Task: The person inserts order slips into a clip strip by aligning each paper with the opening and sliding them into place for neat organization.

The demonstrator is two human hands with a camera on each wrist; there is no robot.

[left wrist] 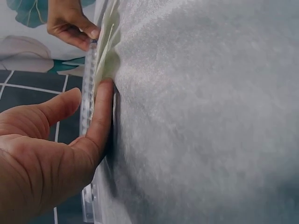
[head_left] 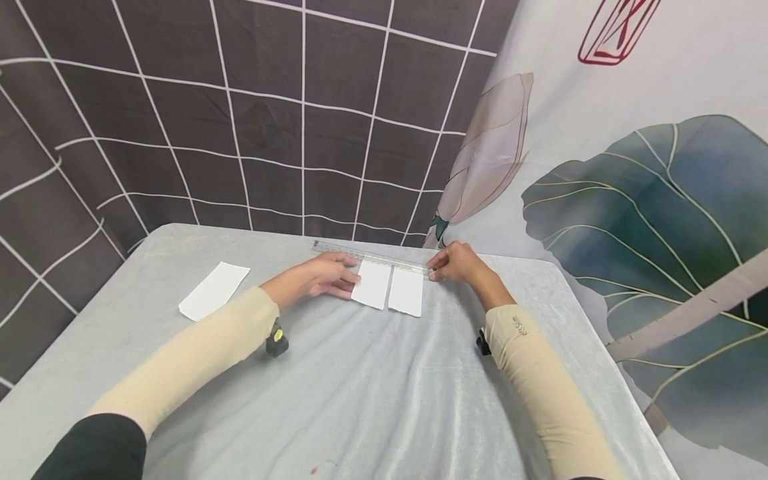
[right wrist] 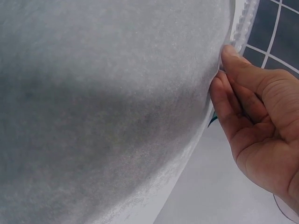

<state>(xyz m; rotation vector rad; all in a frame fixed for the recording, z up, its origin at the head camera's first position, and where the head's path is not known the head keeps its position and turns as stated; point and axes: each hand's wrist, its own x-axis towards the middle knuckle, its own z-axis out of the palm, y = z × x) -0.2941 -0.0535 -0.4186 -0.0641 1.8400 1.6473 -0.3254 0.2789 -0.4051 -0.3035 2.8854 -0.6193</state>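
A clear ruler (head_left: 375,257) lies along the far side of the table, over or against the top edges of two white paper pieces. My left hand (head_left: 324,275) touches the left paper piece (head_left: 372,287) with extended fingers. In the left wrist view, its thumb (left wrist: 69,103) stands apart from the clear ruler (left wrist: 87,88). At the ruler's right end, my right hand (head_left: 459,263) pinches it between thumb and fingertips, also seen in the right wrist view. Close to that hand is the right paper piece (head_left: 406,293), whose lower edge looks uneven. A narrow gap separates the two pieces.
Another white paper strip (head_left: 214,291) lies to the left, beyond my left forearm. A grey, wrinkled cloth covers the table (head_left: 360,400). Behind it hangs a dark curtain (head_left: 270,133) with white grid lines, and a leaf-patterned cloth (head_left: 654,200) hangs at the right.
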